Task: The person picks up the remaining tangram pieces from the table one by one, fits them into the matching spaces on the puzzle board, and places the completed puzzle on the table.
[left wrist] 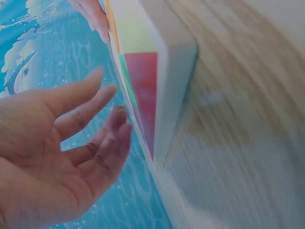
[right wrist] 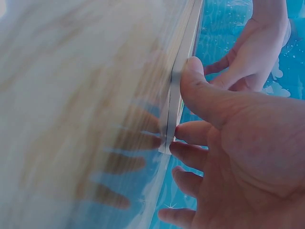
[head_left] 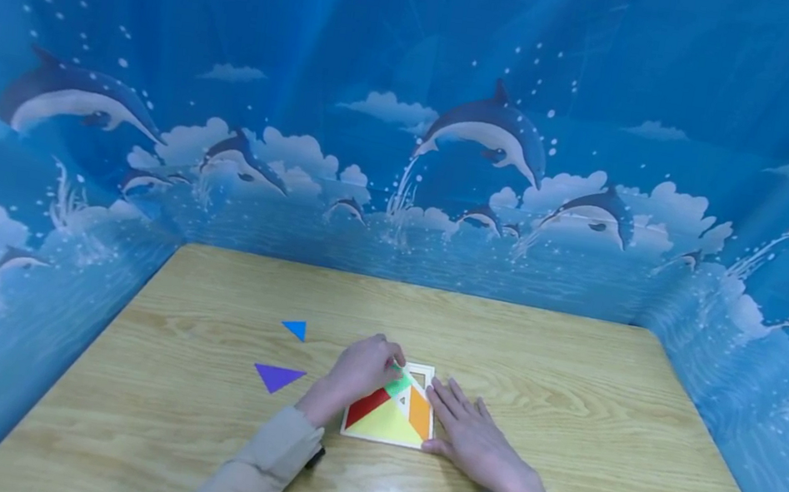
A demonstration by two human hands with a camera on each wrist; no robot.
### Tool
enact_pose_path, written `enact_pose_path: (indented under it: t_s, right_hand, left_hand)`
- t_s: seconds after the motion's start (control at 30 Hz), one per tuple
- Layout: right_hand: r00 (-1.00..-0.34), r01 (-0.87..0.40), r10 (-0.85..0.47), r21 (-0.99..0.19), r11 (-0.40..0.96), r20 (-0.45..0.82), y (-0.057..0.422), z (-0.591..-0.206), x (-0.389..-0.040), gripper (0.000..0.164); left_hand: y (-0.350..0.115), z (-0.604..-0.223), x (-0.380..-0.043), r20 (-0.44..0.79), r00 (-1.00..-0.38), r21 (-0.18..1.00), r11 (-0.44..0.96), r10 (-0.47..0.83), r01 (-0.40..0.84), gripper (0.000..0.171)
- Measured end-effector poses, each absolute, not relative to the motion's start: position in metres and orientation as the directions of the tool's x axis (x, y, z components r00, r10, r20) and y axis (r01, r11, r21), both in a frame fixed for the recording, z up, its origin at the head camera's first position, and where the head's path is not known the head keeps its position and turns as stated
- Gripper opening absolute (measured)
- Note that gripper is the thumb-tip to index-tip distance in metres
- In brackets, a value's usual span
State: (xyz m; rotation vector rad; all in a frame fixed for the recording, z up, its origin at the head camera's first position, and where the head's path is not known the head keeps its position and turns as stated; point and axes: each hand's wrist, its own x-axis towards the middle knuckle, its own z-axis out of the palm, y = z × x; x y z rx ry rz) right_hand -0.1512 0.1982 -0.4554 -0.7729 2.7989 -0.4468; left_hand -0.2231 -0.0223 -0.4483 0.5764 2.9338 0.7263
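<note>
A white tangram board (head_left: 382, 442) lies on the table with a yellow triangle (head_left: 387, 424), a red piece (head_left: 367, 408), a green piece (head_left: 398, 384) and an orange parallelogram (head_left: 420, 414) in it. Bare white recesses show near its top right and centre. My left hand (head_left: 364, 366) is over the upper left of the board, fingers by the green piece. In the left wrist view that hand (left wrist: 71, 148) has loosely bent, spread fingers with nothing visible between them. My right hand (head_left: 476, 444) rests along the board's right edge, fingers extended, thumb touching the lower right corner.
Left of the board, a blue triangle (head_left: 297, 329) and a purple triangle (head_left: 277, 378) lie on the wooden table (head_left: 571, 388). A blue dolphin-printed curtain (head_left: 392, 44) surrounds the table's back and sides.
</note>
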Motion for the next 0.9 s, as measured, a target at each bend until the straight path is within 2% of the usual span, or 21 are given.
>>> enact_pose_path:
  t_s: [0.13, 0.3, 0.5, 0.67, 0.9]
  right_hand:
    - [-0.841, -0.469, -0.529, -0.340, 0.815, -0.109, 0.199, -0.456, -0.151, 0.077]
    - [-0.842, -0.469, -0.528, -0.336, 0.817, -0.106, 0.199, -0.456, -0.151, 0.077]
    - [-0.844, -0.464, -0.525, -0.341, 0.817, -0.110, 0.199, -0.456, -0.151, 0.077]
    - [-0.845, -0.459, -0.522, -0.343, 0.820, -0.116, 0.198, -0.456, -0.150, 0.077]
    - [-0.847, -0.457, -0.519, -0.337, 0.823, -0.117, 0.197, -0.456, -0.150, 0.078]
  left_hand:
    - [-0.027, -0.444, -0.222, 0.130, -0.935, 0.489, 0.799, 0.330, 0.350, 0.006]
    - [-0.037, -0.440, -0.220, 0.197, -0.941, 0.537, 0.773, 0.274, 0.338, 0.005]
    - [-0.058, -0.438, -0.225, 0.272, -0.937, 0.533, 0.777, 0.217, 0.335, 0.007]
    - [-0.085, -0.436, -0.235, 0.311, -0.933, 0.542, 0.774, 0.179, 0.329, 0.006]
    - [-0.124, -0.439, -0.249, 0.250, -0.963, 0.516, 0.827, 0.106, 0.225, 0.011]
